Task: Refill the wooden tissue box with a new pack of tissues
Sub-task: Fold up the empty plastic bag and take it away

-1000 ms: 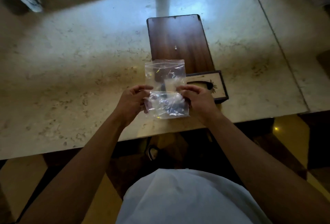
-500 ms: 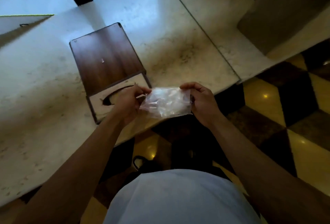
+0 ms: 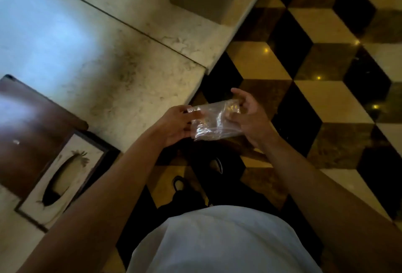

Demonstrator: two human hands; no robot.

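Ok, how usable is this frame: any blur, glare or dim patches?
Head view: dim and warm overall; the box at left is motion-smeared; a pale blue sheen washes out the table; small light spots glint on the floor; the clear bag between both hands stays fairly readable.

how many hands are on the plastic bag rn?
2. The left hand pinches the clear plastic bag at its left edge; the right hand grips its right side. Bag is held over the floor, off the table.

Cream, dark-speckled tabletop (image 3: 121,72); dark brown wooden tissue box (image 3: 32,133) with pale slotted panel; clear plastic pack (image 3: 214,123); floor (image 3: 315,72) patterned in black, tan and cream cubes.
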